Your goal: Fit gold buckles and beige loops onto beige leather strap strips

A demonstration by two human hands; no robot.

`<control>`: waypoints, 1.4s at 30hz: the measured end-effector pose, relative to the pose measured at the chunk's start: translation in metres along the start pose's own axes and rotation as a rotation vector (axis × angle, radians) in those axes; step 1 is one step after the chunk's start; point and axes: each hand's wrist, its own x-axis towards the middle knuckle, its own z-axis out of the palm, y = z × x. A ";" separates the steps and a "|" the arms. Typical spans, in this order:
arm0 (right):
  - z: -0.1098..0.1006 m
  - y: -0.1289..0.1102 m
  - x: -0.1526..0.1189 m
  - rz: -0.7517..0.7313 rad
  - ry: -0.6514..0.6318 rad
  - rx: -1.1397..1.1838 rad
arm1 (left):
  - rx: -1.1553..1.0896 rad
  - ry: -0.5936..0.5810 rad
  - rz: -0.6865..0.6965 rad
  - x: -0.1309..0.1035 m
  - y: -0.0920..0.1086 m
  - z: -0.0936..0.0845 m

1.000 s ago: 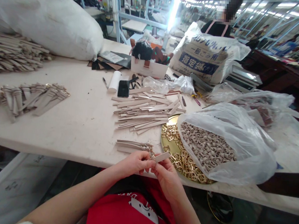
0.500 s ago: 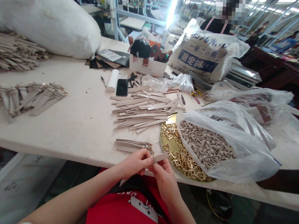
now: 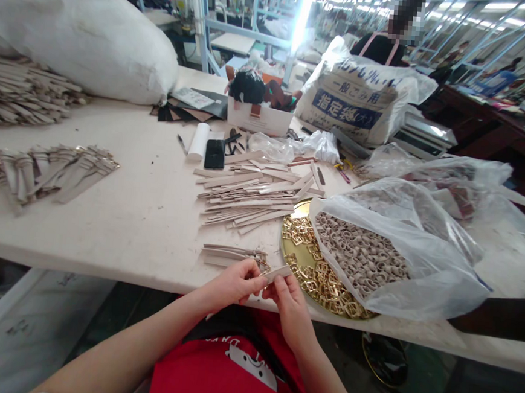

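Note:
Pinched between my two hands at the table's front edge is a beige strap [image 3: 279, 273]. My left hand [image 3: 243, 281] is closed on its left part, where a bit of gold metal, perhaps a buckle, shows by the fingertips. My right hand [image 3: 287, 296] grips it with thumb and fingers from the right. Just behind my left hand lies a small row of straps with buckles [image 3: 228, 254]. Farther back is a loose pile of flat beige strips [image 3: 248, 198]. A round gold tray [image 3: 301, 254] of gold buckles [image 3: 328, 286] stands right of my right hand.
A plastic bag [image 3: 437, 283] of small beige loops [image 3: 362, 253] rests partly over the tray. Finished-looking buckled straps [image 3: 55, 171] lie at left, near a big white sack [image 3: 97, 38]. A phone [image 3: 214, 154], a white box [image 3: 259, 119] and a printed sack [image 3: 352, 100] sit behind.
My right hand's fingers have moved up and closed over the strap, so less of its right end sticks out. My left hand keeps its hold, barely shifted.

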 end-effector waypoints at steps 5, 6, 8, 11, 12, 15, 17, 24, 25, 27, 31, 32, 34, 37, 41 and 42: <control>0.000 0.001 0.002 -0.066 0.011 -0.139 | -0.031 -0.028 0.026 0.000 -0.004 0.000; 0.000 0.000 0.002 -0.088 0.018 -0.171 | -0.045 -0.031 0.030 0.000 -0.005 0.000; 0.001 -0.001 0.003 -0.109 0.008 -0.203 | -0.075 -0.026 0.038 0.001 -0.006 0.001; 0.002 -0.002 0.005 -0.076 -0.036 -0.144 | -0.068 -0.001 0.024 0.003 -0.005 0.002; 0.003 -0.003 0.006 -0.051 -0.051 -0.102 | -0.041 0.011 0.016 0.003 -0.004 0.003; 0.002 -0.001 0.011 0.051 -0.090 0.023 | 0.087 0.043 0.031 0.002 -0.002 0.003; 0.000 0.001 0.013 0.108 -0.125 0.080 | 0.113 0.036 0.058 0.000 -0.002 0.002; -0.005 0.001 0.011 0.139 -0.195 0.064 | 0.032 -0.010 -0.003 0.000 0.002 0.001; -0.004 0.001 0.010 0.093 -0.157 -0.022 | 0.048 0.005 -0.020 0.001 0.003 0.002; -0.004 0.001 0.008 -0.037 -0.064 -0.224 | 0.081 0.029 -0.031 0.002 0.005 0.003; -0.002 -0.002 0.007 -0.139 -0.027 -0.386 | 0.130 0.042 -0.008 0.004 0.003 0.004; -0.001 -0.004 0.007 -0.118 -0.044 -0.363 | 0.131 0.041 0.001 0.005 0.002 0.005; 0.000 -0.009 0.007 -0.059 -0.074 -0.302 | 0.116 0.035 0.022 0.005 -0.001 0.006; 0.001 -0.017 0.005 0.024 -0.091 -0.238 | 0.090 0.038 0.043 0.005 -0.003 0.007; -0.001 -0.017 0.003 0.070 -0.124 -0.214 | 0.101 0.059 0.029 0.004 -0.002 0.007; -0.001 -0.016 0.004 0.065 -0.118 -0.228 | 0.103 0.060 0.030 0.003 -0.002 0.006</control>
